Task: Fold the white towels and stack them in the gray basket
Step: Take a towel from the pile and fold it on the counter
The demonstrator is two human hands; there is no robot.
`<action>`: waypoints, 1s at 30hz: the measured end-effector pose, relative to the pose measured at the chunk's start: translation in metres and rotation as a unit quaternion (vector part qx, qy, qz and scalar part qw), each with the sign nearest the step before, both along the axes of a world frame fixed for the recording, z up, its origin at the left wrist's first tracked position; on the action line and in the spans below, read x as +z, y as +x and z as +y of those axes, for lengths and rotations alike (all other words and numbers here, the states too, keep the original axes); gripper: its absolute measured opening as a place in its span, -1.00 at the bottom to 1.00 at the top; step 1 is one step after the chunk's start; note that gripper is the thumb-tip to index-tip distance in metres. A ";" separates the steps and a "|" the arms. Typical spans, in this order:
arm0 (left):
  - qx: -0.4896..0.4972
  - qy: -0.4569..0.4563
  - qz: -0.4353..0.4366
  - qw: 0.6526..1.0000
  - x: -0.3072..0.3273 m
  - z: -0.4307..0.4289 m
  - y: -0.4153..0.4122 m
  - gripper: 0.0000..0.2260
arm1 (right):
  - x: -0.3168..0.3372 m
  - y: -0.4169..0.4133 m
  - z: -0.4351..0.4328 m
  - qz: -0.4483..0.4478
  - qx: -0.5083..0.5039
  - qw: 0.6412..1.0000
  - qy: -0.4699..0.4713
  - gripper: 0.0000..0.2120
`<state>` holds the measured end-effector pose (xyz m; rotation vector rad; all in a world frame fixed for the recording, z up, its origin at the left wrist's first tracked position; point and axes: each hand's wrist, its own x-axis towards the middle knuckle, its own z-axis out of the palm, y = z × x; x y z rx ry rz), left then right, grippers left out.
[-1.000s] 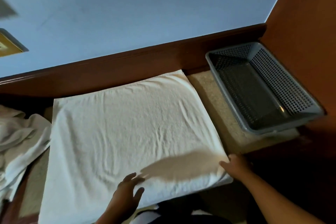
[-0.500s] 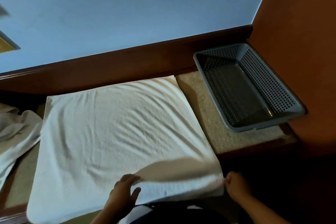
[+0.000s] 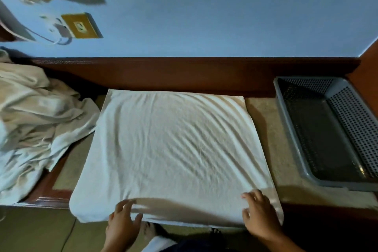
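Observation:
A white towel [image 3: 176,149] lies folded into a broad square on the bench, its near edge hanging over the front. My left hand [image 3: 122,223] rests on that near edge left of centre, fingers spread on the cloth. Flat on the towel's near right corner lies my right hand [image 3: 257,215], fingers apart. The gray perforated basket [image 3: 294,129] stands on the bench to the right of the towel and holds nothing. A heap of unfolded white towels [image 3: 34,129] lies at the left.
A dark wooden rail [image 3: 184,73] runs behind the bench under a blue wall. A socket plate with a plugged cable [image 3: 79,26] sits on the wall at upper left. An orange-brown panel [image 3: 368,61] closes the right side beyond the basket.
The view has swung left, bringing the towel heap and the wall socket into sight. My right hand has moved from beside the corner onto the towel; my left hand stays at the near edge.

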<state>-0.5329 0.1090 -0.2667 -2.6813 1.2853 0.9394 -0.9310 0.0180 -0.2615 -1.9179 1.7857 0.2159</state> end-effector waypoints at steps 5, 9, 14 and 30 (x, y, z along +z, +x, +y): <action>0.191 -0.021 0.037 0.981 -0.007 0.012 0.066 -0.57 | 0.008 0.061 -0.017 -0.008 0.064 0.998 0.021 -0.55; 0.369 -0.065 0.089 0.923 -0.020 0.026 0.131 -0.47 | 0.009 0.124 -0.025 -0.015 0.119 0.992 0.044 -0.50; 0.448 -0.161 0.168 0.863 -0.027 0.012 0.167 -0.38 | 0.014 0.191 -0.036 -0.014 0.184 0.980 0.072 -0.48; 0.368 -0.110 0.191 0.903 -0.033 0.043 0.233 -0.76 | 0.022 0.443 -0.104 0.025 0.441 0.892 0.094 -0.45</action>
